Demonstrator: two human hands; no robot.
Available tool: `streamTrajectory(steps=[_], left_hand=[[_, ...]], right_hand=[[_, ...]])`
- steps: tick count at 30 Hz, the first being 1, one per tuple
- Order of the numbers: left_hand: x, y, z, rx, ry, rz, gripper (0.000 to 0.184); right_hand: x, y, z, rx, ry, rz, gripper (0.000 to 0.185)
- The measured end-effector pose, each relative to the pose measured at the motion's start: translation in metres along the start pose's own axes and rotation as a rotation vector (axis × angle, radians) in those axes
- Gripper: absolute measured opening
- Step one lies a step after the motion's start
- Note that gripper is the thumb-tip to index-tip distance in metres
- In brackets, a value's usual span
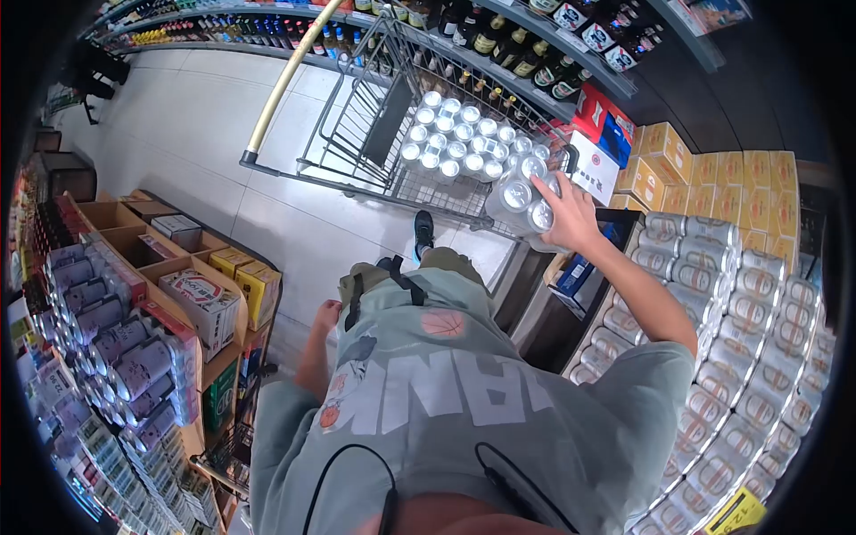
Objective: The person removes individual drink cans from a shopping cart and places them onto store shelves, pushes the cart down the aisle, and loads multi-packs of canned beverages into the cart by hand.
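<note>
My right hand (pixel 571 214) grips a plastic-wrapped pack of silver cans (pixel 517 194) at the near right corner of a wire shopping cart (pixel 357 187). The pack is tilted, with its can tops towards me. More packs of silver cans (pixel 446 138) stand close together inside the cart, beside the held pack. My left hand (pixel 328 315) hangs low by my left hip, its fingers curled in, with no object visible in it.
Stacked silver cans (pixel 740 330) rise on my right, with orange boxes (pixel 744 187) behind. Bottle shelves (pixel 508 49) run along the far side. A display with cardboard boxes (pixel 201 308) and purple-toned cans (pixel 134 366) stands on my left. Pale tiled floor (pixel 196 125) lies left of the cart.
</note>
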State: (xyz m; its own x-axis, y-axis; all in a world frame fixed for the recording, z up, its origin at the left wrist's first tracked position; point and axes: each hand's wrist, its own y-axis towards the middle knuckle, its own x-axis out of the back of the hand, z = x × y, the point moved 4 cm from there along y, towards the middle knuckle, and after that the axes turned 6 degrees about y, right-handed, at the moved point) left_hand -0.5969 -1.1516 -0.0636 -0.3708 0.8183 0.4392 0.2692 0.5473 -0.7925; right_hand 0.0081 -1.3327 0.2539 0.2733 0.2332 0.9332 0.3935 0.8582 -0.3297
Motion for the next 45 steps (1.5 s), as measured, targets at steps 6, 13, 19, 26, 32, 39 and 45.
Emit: streamTrajectory(steps=[6,13,19,26,32,39,45], left_hand=[[-0.008,-0.021,-0.031,0.109,0.003,0.004,0.027],[0.009,-0.069,-0.133,0.193,-0.161,0.026,0.025],[0.001,-0.069,-0.190,0.116,-0.013,0.128,0.026],[0.010,-0.067,-0.237,-0.030,0.098,0.134,0.027],[0.011,-0.072,-0.246,-0.064,0.417,0.175,0.033],[0.003,-0.071,-0.385,-0.347,0.620,0.218,0.032],[0.052,-0.175,-0.627,-1.098,0.567,-0.010,0.028]], right_hand=[[-0.052,0.076,-0.033,0.066,0.023,0.105,0.112],[-0.113,0.098,-0.043,0.208,0.017,0.106,0.108],[-0.182,0.105,-0.046,0.164,0.038,0.180,0.105],[-0.268,0.127,-0.060,0.124,0.135,0.162,0.089],[-0.319,0.124,-0.065,0.074,0.102,0.080,0.075],[-0.315,0.123,-0.061,-0.047,0.274,0.018,0.067],[-0.188,0.106,-0.094,-0.070,0.962,-0.439,0.035]])
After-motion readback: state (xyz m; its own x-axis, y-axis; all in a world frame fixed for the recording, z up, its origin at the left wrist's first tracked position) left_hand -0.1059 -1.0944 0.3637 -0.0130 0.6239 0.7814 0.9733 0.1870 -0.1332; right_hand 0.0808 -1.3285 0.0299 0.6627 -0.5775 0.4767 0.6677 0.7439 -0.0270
